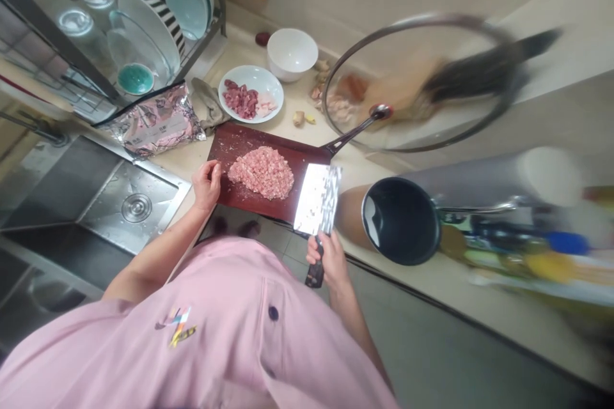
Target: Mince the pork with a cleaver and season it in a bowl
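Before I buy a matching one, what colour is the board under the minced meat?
The board is dark red, clearest in the head view.

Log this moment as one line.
left hand: curled at cutting board edge | right hand: holding cleaver by handle | minced meat: on board

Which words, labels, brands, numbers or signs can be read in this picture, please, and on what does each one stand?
None can be read with certainty.
Silvery bag beside the sink: small dark marks on its pale label, too small to read.
Items at the far right of the counter: too blurred to read any print.
Cleaver in the right hand: no readable marking.
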### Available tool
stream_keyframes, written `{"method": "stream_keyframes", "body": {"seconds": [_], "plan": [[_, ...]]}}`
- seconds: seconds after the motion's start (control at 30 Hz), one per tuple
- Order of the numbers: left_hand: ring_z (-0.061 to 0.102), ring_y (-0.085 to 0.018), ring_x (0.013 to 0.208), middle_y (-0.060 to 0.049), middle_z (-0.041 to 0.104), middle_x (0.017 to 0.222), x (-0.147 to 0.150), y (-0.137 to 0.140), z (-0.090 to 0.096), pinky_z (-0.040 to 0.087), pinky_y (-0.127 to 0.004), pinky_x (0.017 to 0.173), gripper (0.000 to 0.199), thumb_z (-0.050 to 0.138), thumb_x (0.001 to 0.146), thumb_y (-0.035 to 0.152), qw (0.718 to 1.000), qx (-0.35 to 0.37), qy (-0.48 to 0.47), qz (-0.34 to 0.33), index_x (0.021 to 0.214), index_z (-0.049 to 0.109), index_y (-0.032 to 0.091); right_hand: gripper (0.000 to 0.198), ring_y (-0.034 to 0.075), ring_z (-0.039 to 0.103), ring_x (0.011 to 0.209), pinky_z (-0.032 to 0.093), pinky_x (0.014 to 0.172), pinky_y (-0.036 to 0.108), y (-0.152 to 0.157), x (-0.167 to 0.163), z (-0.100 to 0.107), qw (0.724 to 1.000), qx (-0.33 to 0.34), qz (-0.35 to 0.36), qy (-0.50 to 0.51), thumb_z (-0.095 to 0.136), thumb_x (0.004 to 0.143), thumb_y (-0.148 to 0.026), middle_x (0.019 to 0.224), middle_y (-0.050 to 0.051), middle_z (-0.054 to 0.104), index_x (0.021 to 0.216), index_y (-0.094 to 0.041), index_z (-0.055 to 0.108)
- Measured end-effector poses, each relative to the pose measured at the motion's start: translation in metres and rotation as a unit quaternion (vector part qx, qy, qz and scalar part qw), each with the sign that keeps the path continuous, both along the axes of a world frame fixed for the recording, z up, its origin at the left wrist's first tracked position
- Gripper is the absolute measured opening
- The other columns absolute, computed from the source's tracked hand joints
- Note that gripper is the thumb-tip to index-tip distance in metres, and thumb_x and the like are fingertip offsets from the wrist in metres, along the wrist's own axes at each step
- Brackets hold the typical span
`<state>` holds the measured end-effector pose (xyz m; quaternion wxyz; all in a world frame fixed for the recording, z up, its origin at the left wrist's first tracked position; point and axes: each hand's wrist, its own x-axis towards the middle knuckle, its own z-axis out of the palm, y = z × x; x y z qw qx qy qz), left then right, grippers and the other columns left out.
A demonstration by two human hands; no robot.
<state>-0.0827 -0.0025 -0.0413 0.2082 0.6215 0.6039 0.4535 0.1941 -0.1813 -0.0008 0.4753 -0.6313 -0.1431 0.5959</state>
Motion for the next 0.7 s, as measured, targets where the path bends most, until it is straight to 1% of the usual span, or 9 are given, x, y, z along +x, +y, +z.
{"method": "stream_keyframes", "body": {"seconds": [0.07,0.13,0.3,0.4,0.47,0.53,0.6,0.67,0.7], "plan": [[0.062,-0.015,0.078,-0.005,0.067,0.082,0.001,0.000,0.000,0.048,-0.027,0.076,0.028,0.046,0.092,0.039,1.000,-0.004,-0.003,-0.002,0.092,0.064,0.017,0.033,0.004,0.031,0.039,0.028,0.035,0.016,-0.016,-0.002,-0.014,0.999,-0.025,-0.019,0.019,0.057,0.081,-0.043,0.057,-0.012,0.044,0.079,-0.025,0.030],[0.062,-0.015,0.078,-0.005,0.067,0.082,0.001,0.000,0.001,0.047,-0.027,0.076,0.028,0.046,0.092,0.039,1.000,-0.009,-0.005,-0.002,0.092,0.064,0.017,0.033,0.004,0.029,0.038,0.027,0.035,0.015,-0.017,-0.011,-0.023,0.998,-0.029,-0.021,0.044,0.057,0.081,-0.043,0.056,-0.012,0.043,0.079,-0.026,0.029],[0.061,-0.015,0.078,-0.004,0.066,0.081,0.001,0.000,0.002,0.047,-0.027,0.076,0.029,0.045,0.093,0.040,1.000,-0.012,-0.012,-0.001,0.092,0.063,0.017,0.029,0.005,0.031,0.040,0.028,0.037,0.016,0.030,-0.047,-0.016,0.996,-0.008,0.027,0.080,0.057,0.081,-0.039,0.058,-0.012,0.044,0.083,-0.026,0.031],[0.061,-0.015,0.078,-0.004,0.066,0.080,0.001,0.000,0.001,0.047,-0.028,0.077,0.029,0.046,0.093,0.040,1.000,-0.008,-0.019,0.000,0.091,0.064,0.017,0.024,0.005,0.032,0.040,0.029,0.038,0.017,0.061,-0.061,-0.003,0.998,0.014,0.055,0.018,0.051,0.083,-0.039,0.060,-0.011,0.042,0.082,-0.026,0.031],[0.061,-0.015,0.078,-0.005,0.066,0.081,0.001,0.000,0.000,0.047,-0.028,0.077,0.029,0.046,0.093,0.039,1.000,-0.005,-0.025,-0.004,0.091,0.064,0.017,0.020,0.007,0.035,0.041,0.031,0.040,0.020,0.075,-0.064,0.007,0.990,0.023,0.100,-0.096,0.047,0.085,-0.040,0.061,-0.009,0.043,0.084,-0.026,0.033],[0.061,-0.016,0.079,-0.005,0.066,0.083,0.001,0.000,-0.001,0.047,-0.028,0.077,0.029,0.046,0.093,0.040,1.000,-0.003,-0.029,-0.006,0.092,0.064,0.017,0.014,0.010,0.042,0.045,0.034,0.045,0.023,0.085,-0.062,0.016,0.945,0.034,0.178,-0.272,0.044,0.087,-0.038,0.062,-0.006,0.047,0.088,-0.025,0.038],[0.061,-0.016,0.079,-0.006,0.067,0.084,0.001,-0.001,-0.003,0.047,-0.029,0.077,0.029,0.046,0.093,0.040,1.000,0.001,-0.028,-0.001,0.092,0.064,0.017,0.012,0.016,0.052,0.053,0.036,0.052,0.027,0.093,-0.059,0.028,0.856,0.050,0.275,-0.435,0.043,0.087,-0.034,0.064,0.000,0.054,0.091,-0.022,0.046],[0.062,-0.016,0.080,-0.006,0.067,0.085,0.002,-0.001,-0.004,0.047,-0.029,0.078,0.029,0.046,0.093,0.040,1.000,0.005,-0.026,0.004,0.092,0.064,0.017,0.016,0.020,0.058,0.061,0.036,0.057,0.029,0.099,-0.055,0.041,0.775,0.063,0.351,-0.521,0.042,0.088,-0.031,0.069,0.005,0.060,0.094,-0.020,0.051],[0.062,-0.016,0.080,-0.006,0.067,0.085,0.002,-0.002,-0.004,0.048,-0.029,0.078,0.029,0.046,0.093,0.040,1.000,0.006,-0.028,0.005,0.092,0.064,0.017,0.018,0.022,0.059,0.063,0.036,0.058,0.029,0.101,-0.053,0.047,0.754,0.067,0.367,-0.541,0.040,0.089,-0.031,0.071,0.007,0.062,0.096,-0.020,0.053]]}}
